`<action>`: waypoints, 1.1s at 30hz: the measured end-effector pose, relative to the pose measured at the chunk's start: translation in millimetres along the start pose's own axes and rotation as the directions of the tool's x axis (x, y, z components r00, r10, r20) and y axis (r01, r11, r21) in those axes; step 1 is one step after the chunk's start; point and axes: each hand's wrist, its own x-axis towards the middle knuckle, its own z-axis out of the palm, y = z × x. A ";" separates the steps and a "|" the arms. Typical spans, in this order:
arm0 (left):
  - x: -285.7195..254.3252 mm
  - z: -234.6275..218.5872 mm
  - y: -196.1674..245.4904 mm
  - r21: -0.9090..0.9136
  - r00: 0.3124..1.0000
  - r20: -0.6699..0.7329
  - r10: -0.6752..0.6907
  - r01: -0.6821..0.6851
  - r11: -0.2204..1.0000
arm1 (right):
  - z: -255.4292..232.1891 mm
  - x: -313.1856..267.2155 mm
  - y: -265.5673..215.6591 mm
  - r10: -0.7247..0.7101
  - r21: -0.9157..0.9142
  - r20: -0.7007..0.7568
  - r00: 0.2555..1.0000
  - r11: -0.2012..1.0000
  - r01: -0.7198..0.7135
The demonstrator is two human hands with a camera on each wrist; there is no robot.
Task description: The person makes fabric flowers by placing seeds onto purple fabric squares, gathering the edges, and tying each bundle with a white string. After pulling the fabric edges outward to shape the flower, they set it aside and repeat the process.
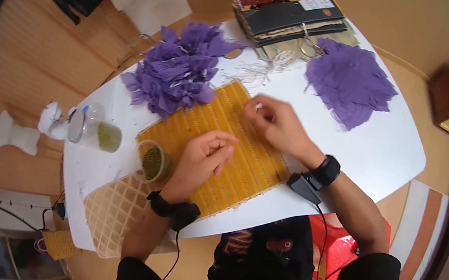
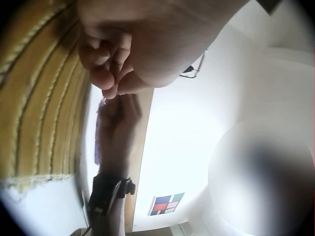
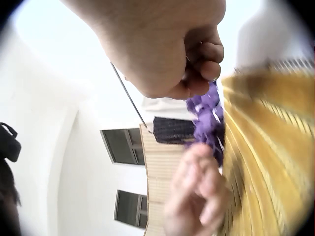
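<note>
Where the white table (image 1: 365, 149) reaches left of the yellow mat (image 1: 242, 169), a clear jar (image 1: 107, 132) of green stuff stands apart from it. At the mat's left corner is an open cup (image 1: 153, 162) of green bits, just beside the left forearm; a careless swing of that arm could tip it, I judge, and scatter bits over the mat. Along the mat's far left edge sits a purple heap (image 1: 177, 67), loose enough that a brushing hand might drag pieces across. As for grip, the left hand (image 1: 203, 159) is over the mat's middle, fingers curled in, thumb close to the fingertips. Over the mat's far right edge, the right hand (image 1: 279, 126) is curled too, thumb and fingertips meeting. Nothing shows in either; whether one pinches something as thin as thread, I cannot tell.
</note>
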 end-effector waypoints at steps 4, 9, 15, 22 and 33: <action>0.7 4.4 -15.5 -0.131 0.999 0.034 -0.024 0.029 0.991 | -67.5 17.1 -1.5 -0.241 -0.595 -0.298 0.924 0.804 0.018; -1.6 0.3 -20.3 -0.209 0.997 0.070 0.043 -0.028 0.977 | -113.4 5.8 9.1 -0.161 -0.803 -0.480 0.862 0.478 -0.357; -1.0 -4.6 -25.4 -0.254 0.994 0.063 0.088 -0.069 0.965 | -126.7 11.5 24.1 -0.111 -0.747 -0.585 0.803 0.460 -0.480; -1.5 -6.5 -27.3 -0.240 0.996 0.050 0.073 -0.059 0.969 | -114.7 14.6 20.8 -0.154 -0.778 -0.528 0.835 0.483 -0.402; -0.7 -5.3 -24.9 -0.211 0.995 0.053 0.085 -0.072 0.975 | -112.8 17.7 26.5 -0.271 -0.794 -0.511 0.816 0.511 -0.328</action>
